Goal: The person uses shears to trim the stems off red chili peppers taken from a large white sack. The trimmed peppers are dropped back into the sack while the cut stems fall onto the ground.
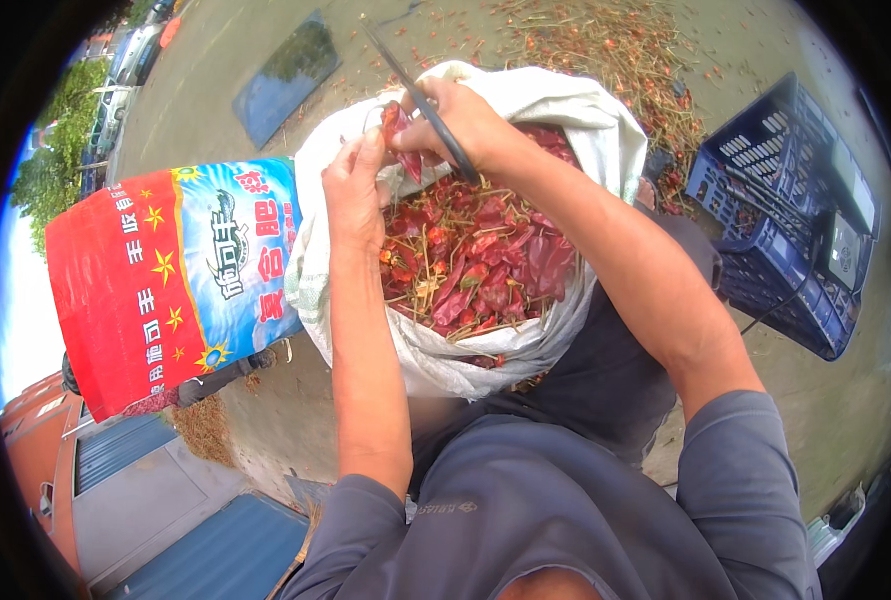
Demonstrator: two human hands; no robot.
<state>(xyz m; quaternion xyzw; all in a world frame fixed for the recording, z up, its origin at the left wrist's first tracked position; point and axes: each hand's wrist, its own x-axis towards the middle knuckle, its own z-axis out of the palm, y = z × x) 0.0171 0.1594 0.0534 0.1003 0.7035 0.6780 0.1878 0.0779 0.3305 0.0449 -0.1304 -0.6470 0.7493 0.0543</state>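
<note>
My left hand (pixel 357 184) and my right hand (pixel 457 124) meet above the far left rim of a white woven sack (pixel 445 367). Between their fingertips is a dried red chili pepper (pixel 399 142), gripped from both sides. A long, narrow dark metal tool (pixel 419 97), perhaps scissors or tongs, lies across my right hand; its exact kind is hard to tell. The sack's rim is rolled down, and inside lie many dried red chilies (pixel 483 262) mixed with straw-like stems.
At the right stands a blue plastic crate (pixel 772 285) with a boxy device (pixel 841 251) and cable. A red and blue printed fertilizer bag (pixel 220 262) stands left of the sack. Stems and chili bits (pixel 618 45) litter the concrete beyond, near a dark flat panel (pixel 288 79).
</note>
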